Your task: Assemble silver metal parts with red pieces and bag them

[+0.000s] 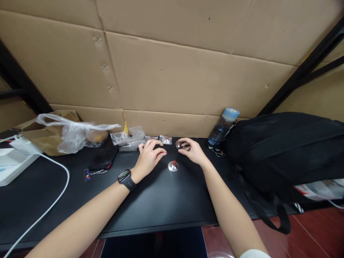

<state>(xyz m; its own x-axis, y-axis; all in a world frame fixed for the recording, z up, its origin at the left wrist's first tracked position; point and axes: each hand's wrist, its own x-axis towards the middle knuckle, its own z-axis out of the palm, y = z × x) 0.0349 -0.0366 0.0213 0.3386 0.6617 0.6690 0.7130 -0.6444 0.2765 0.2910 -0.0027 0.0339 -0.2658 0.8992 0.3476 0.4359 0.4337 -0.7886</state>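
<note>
My left hand (149, 156), with a dark smartwatch (126, 179) on its wrist, hovers over the table with its fingers bent. A small red piece (166, 153) shows at its fingertips, too small to make out fully. Between the thumb and fingers of my right hand (192, 150) is a shiny round disc (178, 144), turned on edge; the fingers cover part of it. On the black tabletop between and just below both hands lies a silver disc (173, 166) with a red stem standing up from its middle.
Small clear packets (165, 139) and plastic bags (131, 138) lie along the cardboard wall (166, 79). Leftward are a black pouch (103, 156), a knotted plastic bag (73, 136), a white cable (67, 175) and a power strip (16, 161). A bottle (221, 129) and black backpack (279, 154) stand right.
</note>
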